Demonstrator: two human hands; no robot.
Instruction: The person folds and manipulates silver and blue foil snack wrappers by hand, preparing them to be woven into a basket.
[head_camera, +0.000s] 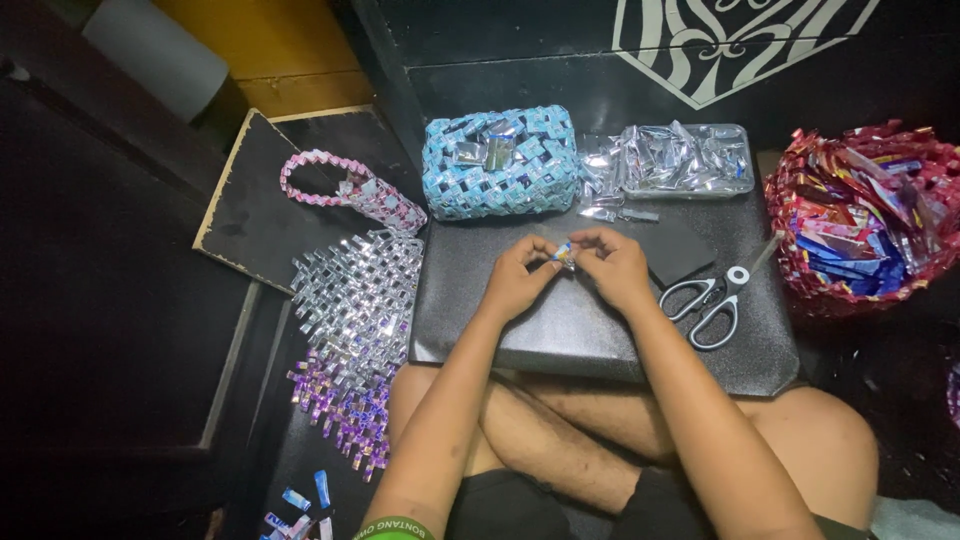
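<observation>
we pinch a small folded foil wrapper strip (564, 254) between left hand (517, 277) and right hand (617, 266); loose fingertips could let it unfold, near grey-handled scissors (712, 298) at three o'clock.

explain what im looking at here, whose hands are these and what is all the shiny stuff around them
This is one picture from a camera worn on a person's head, looking down at their own lap. They sit cross-legged with a dark board across their knees. The left hand and right hand pinch a small folded wrapper piece between the fingertips. On the board lie scissors. Behind are a blue woven basket, a clear tray of silver strips and a red woven basket of wrappers. At left lies a silver woven mat.
</observation>
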